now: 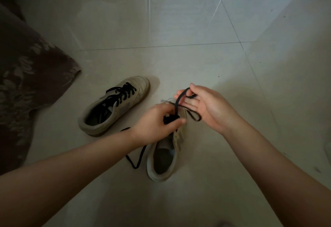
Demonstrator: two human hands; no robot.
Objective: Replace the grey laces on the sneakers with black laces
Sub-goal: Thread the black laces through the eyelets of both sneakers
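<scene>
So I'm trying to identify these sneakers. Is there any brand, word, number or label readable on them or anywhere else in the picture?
None: no text can be read.
Left sneaker: side panel shows no legible mark.
Near sneaker: a pale tag at its side, too blurred to read; hands cover the front.
Patterned cloth: leaf print only, no words.

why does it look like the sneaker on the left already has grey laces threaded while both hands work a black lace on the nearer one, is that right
Not quite: the head view shows the beige sneaker on the left threaded with black laces, not grey. The rest holds: the left hand and right hand work a black lace on the nearer beige sneaker.
</scene>
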